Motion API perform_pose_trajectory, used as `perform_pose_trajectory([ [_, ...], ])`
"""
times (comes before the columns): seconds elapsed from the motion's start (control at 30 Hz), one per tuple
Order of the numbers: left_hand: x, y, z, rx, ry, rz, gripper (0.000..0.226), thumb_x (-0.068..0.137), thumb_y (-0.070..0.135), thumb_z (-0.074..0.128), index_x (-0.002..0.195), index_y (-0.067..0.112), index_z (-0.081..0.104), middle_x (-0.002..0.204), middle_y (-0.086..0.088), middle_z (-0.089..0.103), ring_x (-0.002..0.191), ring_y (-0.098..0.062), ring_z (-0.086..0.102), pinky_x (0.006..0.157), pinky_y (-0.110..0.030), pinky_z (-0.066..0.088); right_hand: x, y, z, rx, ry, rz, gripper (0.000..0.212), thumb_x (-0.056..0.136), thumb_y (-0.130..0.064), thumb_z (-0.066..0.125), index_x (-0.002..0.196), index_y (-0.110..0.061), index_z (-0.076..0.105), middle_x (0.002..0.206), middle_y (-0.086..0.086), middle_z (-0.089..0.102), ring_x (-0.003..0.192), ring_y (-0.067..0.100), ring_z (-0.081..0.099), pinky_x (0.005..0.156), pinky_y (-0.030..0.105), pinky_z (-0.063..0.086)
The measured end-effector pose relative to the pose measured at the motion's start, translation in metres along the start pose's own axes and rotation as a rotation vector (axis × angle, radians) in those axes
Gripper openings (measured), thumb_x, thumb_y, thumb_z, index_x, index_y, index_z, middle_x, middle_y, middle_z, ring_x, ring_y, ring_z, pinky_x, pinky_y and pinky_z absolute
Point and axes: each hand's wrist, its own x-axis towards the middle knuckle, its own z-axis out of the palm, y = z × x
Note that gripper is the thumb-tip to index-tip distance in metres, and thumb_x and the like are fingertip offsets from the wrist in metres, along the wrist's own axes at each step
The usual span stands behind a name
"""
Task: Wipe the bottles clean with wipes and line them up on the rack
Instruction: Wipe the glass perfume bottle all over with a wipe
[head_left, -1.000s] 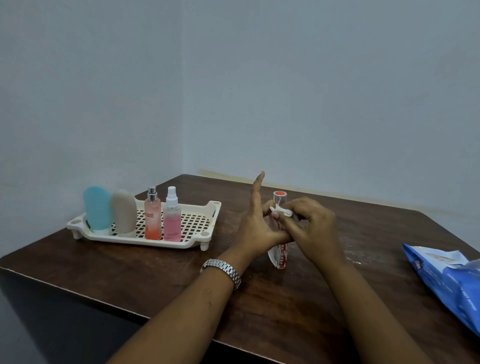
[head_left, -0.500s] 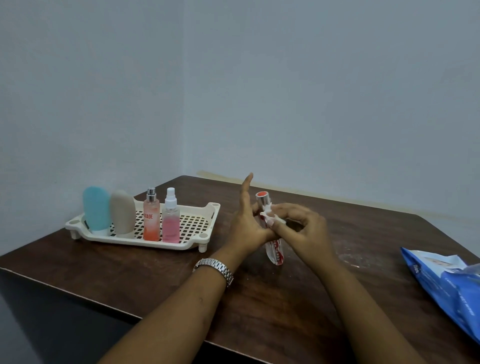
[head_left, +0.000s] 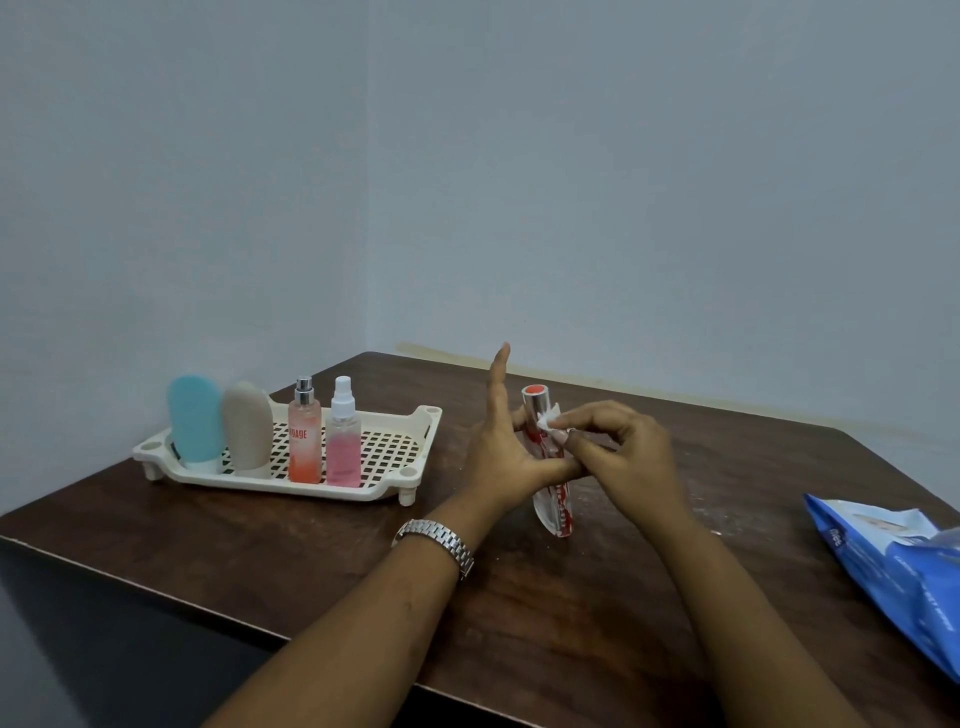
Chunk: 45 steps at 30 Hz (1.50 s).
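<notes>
Just to the right of the cream perforated plastic rack (head_left: 409, 474), off it and over the dark brown wooden tabletop (head_left: 519, 623), the slim clear bottle with red print and a silver cap (head_left: 557, 512) leans tilted between both hands. The left hand (head_left: 498, 457) grips its middle, thumb laid across and forefinger pointing straight up. The right hand (head_left: 623, 462) pinches a small crumpled white wipe (head_left: 548, 418) against the neck just under the cap. Whether the base touches the tabletop cannot be told.

That left grip looks light, so a firm rub from the right could twist the damp bottle loose and drop it. The wipe is only a scrap and may slip from the fingertips or skip the part hidden under the thumb.

On the rack, a rounded teal bottle (head_left: 195, 421), a rounded beige bottle (head_left: 248, 426), an orange-pink spray bottle (head_left: 304, 441) and a pink spray bottle (head_left: 343, 441) stand in a row from its left end, leaving room at its right end. Set down too close, the fifth could tip the narrow pink spray bottle into its neighbours.
</notes>
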Motion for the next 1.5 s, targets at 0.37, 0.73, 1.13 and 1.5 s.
perform_pose_trajectory([
  [0.37, -0.002, 0.005, 0.005, 0.040, -0.055, 0.001, 0.136, 0.056, 0.028, 0.093, 0.147, 0.049, -0.006, 0.109, 0.004, 0.070, 0.093, -0.001, 0.068, 0.087, -0.019, 0.052, 0.005, 0.007, -0.002, -0.166, 0.144, 0.035, 0.020, 0.084, -0.003, 0.063, 0.087, -0.020, 0.073, 0.092, -0.007, 0.063, 0.087, -0.004, 0.057, 0.070, 0.001, 0.041],
  [0.73, -0.007, 0.011, 0.007, 0.289, 0.016, 0.127, 0.130, 0.063, 0.058, 0.078, 0.145, 0.045, -0.021, 0.075, 0.019, 0.062, 0.078, -0.002, 0.063, 0.088, -0.051, 0.050, -0.002, -0.015, 0.000, -0.043, 0.286, -0.276, 0.024, 0.083, 0.000, 0.065, 0.102, -0.013, 0.071, 0.108, 0.000, 0.061, 0.105, 0.008, 0.058, 0.082, 0.016, 0.048],
  [1.13, -0.003, 0.006, 0.015, 0.441, 0.072, 0.109, 0.104, 0.069, 0.060, 0.040, 0.141, 0.041, -0.033, 0.104, 0.010, 0.069, 0.103, -0.011, 0.062, 0.101, -0.043, 0.034, -0.001, -0.004, 0.006, -0.412, 0.038, -0.414, 0.014, 0.076, -0.015, 0.063, 0.082, -0.013, 0.075, 0.090, -0.013, 0.047, 0.089, -0.003, 0.045, 0.079, 0.001, 0.033],
  [1.5, -0.003, 0.003, 0.014, 0.286, 0.065, 0.135, 0.127, 0.064, 0.058, 0.069, 0.146, 0.039, -0.025, 0.090, 0.018, 0.066, 0.086, -0.001, 0.064, 0.092, -0.049, 0.048, 0.003, -0.003, 0.012, -0.146, 0.239, -0.253, 0.018, 0.087, -0.004, 0.064, 0.098, -0.016, 0.069, 0.098, -0.004, 0.061, 0.094, -0.001, 0.057, 0.077, 0.007, 0.043],
])
